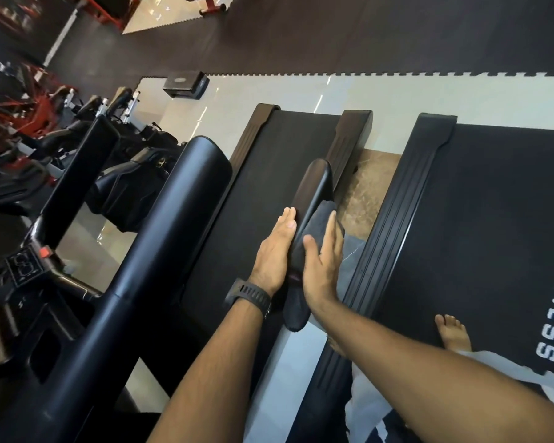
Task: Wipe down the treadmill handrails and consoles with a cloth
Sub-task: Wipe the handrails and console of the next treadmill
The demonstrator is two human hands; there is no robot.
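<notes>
Handrail: short black padded treadmill handrail [315,180]; its near end is hidden under both hands.
Cloth: soft dark grey cloth [323,215] lies over the handrail's right side. 1 end shows past the fingertips and 1 hangs below the wrist; the middle is covered.
Right hand: right hand [323,263] presses flat on the cloth, fingers straight, thumb across the handrail's top.
Left hand: left hand [275,251] is released, straight fingers against the handrail's left side.
Foot: 1 bare foot [453,334] right of the handrail, heel hidden.
</notes>
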